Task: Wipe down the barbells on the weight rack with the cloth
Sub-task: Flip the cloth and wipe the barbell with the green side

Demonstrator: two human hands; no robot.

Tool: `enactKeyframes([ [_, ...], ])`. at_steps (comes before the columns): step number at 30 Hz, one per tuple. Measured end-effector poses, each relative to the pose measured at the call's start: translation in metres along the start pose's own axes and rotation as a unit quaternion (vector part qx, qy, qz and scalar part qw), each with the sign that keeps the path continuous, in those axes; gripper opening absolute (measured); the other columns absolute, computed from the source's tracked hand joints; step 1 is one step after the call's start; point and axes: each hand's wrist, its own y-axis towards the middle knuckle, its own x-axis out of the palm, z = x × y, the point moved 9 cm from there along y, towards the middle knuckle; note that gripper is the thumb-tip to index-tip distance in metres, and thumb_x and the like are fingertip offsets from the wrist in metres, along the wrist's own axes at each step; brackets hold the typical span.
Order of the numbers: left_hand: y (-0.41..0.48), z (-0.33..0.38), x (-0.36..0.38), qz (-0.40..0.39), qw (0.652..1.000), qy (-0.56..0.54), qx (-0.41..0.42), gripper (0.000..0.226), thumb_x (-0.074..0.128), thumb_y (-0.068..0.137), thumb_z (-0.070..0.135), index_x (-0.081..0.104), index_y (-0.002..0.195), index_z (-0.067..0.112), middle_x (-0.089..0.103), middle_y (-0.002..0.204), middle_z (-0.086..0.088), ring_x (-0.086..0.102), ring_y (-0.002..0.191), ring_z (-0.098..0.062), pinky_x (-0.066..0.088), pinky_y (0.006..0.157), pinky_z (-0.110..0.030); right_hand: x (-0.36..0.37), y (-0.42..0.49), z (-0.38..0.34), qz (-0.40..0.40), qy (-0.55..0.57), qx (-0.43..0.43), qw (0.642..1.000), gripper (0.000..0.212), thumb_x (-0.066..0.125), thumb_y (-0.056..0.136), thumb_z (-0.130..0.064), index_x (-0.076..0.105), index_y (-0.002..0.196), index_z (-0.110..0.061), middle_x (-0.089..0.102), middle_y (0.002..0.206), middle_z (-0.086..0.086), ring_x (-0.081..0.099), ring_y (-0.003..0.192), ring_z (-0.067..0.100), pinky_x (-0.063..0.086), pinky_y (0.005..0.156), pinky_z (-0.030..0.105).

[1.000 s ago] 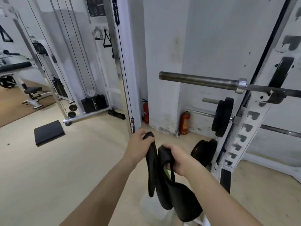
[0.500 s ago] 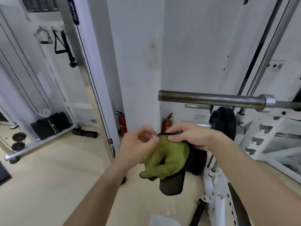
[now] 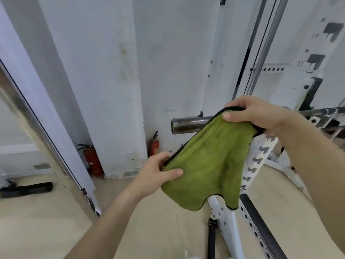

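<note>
Two hands hold a green cloth [image 3: 205,165] with a black hem, spread out before the head camera. The right hand [image 3: 255,116] pinches its upper corner, thumb on the near face and fingers curled behind, its grip clamped on the fabric just in front of the barbell [image 3: 188,126]. The left hand [image 3: 155,174] pinches the lower left edge, its grip likewise clamped on the cloth. The cloth hangs slanted between them and covers part of the steel bar; whether it touches cannot be told. The bar's bare end juts left, and the bar lies level on the white rack [image 3: 259,156]. Two red fire extinguishers [image 3: 92,159] stand on the floor [image 3: 46,221] beside a white pillar [image 3: 112,90].
</note>
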Motion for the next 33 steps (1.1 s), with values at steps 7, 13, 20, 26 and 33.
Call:
enactKeyframes([
  [7, 0.082, 0.112, -0.063, 0.100, 0.984, 0.107, 0.101, 0.019, 0.083, 0.083, 0.027, 0.067, 0.094, 0.026, 0.072, 0.090, 0.009, 0.068, 0.082, -0.002, 0.051, 0.066, -0.015, -0.097, 0.032, 0.005, 0.162, -0.197, 0.077, 0.964, 0.042, 0.085, 0.069, -0.051, 0.073, 0.095, -0.021, 0.074, 0.090, -0.003, 0.071, 0.080, 0.015, 0.056, 0.080, 0.029],
  [13, 0.144, 0.099, -0.042, 0.151, 0.850, 0.502, 0.042, 0.050, 0.056, 0.093, 0.056, 0.053, 0.136, 0.031, 0.054, 0.140, 0.002, 0.052, 0.126, -0.025, 0.047, 0.099, -0.041, -0.113, 0.085, 0.049, 0.285, -0.539, 0.154, 0.777, 0.051, 0.061, 0.092, -0.052, 0.059, 0.134, -0.023, 0.058, 0.135, 0.011, 0.052, 0.123, 0.035, 0.042, 0.104, 0.046],
  [20, 0.143, 0.055, 0.022, 0.189, 0.753, 0.620, 0.115, 0.048, 0.028, 0.098, 0.053, 0.055, 0.079, 0.018, 0.061, 0.070, -0.001, 0.058, 0.062, -0.029, 0.034, 0.048, -0.030, -0.003, 0.091, 0.079, 0.332, -0.544, -0.132, 0.759, 0.047, 0.027, 0.105, -0.039, 0.068, 0.091, -0.019, 0.069, 0.084, 0.000, 0.062, 0.077, 0.026, 0.043, 0.074, 0.042],
  [26, 0.160, 0.065, 0.056, 0.207, 0.702, 0.668, 0.138, 0.042, 0.028, 0.102, 0.038, 0.038, 0.067, 0.019, 0.050, 0.054, -0.005, 0.041, 0.046, -0.029, 0.025, 0.049, -0.032, -0.025, 0.084, 0.091, 0.346, -0.565, -0.211, 0.719, 0.052, 0.025, 0.106, -0.041, 0.066, 0.084, -0.018, 0.066, 0.075, 0.001, 0.060, 0.068, 0.027, 0.040, 0.066, 0.039],
  [33, 0.211, 0.078, 0.154, 0.176, 0.695, 0.685, 0.127, 0.041, 0.029, 0.103, 0.039, 0.045, 0.071, 0.019, 0.055, 0.057, -0.006, 0.051, 0.048, -0.029, 0.024, 0.051, -0.032, -0.123, 0.044, 0.134, 0.384, -0.565, -0.241, 0.690, 0.045, 0.035, 0.104, -0.040, 0.070, 0.090, -0.016, 0.069, 0.080, 0.001, 0.063, 0.073, 0.026, 0.047, 0.070, 0.040],
])
